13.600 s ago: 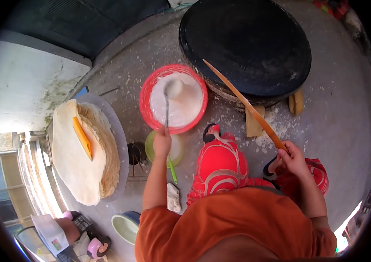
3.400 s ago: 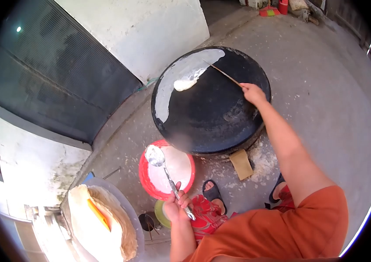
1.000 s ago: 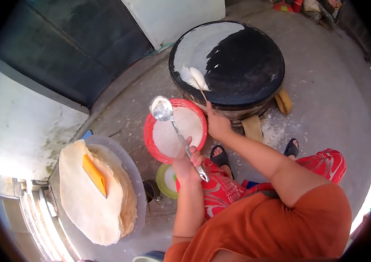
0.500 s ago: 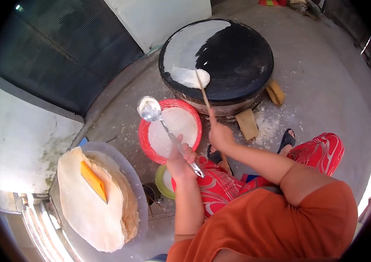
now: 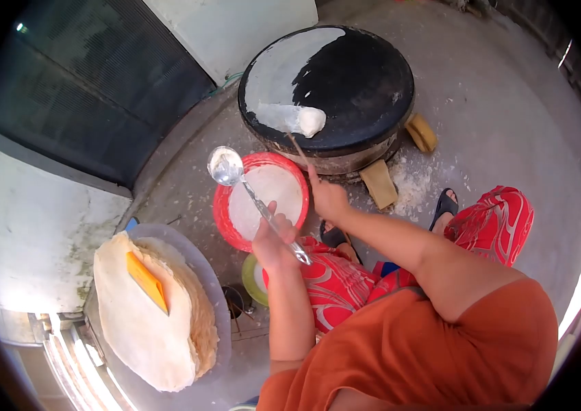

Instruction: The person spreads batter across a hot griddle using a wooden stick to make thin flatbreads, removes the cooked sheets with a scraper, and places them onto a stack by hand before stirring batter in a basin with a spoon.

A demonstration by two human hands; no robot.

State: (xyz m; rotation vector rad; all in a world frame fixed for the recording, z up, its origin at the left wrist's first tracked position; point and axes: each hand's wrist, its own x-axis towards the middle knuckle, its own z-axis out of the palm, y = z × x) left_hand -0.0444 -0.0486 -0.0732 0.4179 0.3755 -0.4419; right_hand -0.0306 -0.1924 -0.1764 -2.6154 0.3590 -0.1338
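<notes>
My left hand [image 5: 275, 236] is wrapped round the handle of a metal ladle [image 5: 260, 205]. Its bowl, smeared with white batter, hangs over the left rim of a red basin [image 5: 220, 218] of white batter. In my right hand [image 5: 331, 202] is a thin wooden stick [image 5: 297, 146], its tip by the front edge of a round black griddle [image 5: 362, 89]. A thin white layer [image 5: 273, 72] covers the griddle's left part, and a thick white lump of batter [image 5: 312, 121] lies near the front. The stick's tip looks apart from the lump.
At lower left, a stack of thin round flatbreads [image 5: 143, 335] rests on a round tray [image 5: 218, 294], with a yellow-orange scraper-like piece [image 5: 146, 282] on top. A green basin [image 5: 253, 281] stands below the red one. Tan blocks [image 5: 379, 185] sit against the griddle's base.
The stick has drawn back from the lump toward me, its tip now at the griddle's front edge. The lump looks more bunched up. The ladle stays in my left hand. The view has shifted slightly.
</notes>
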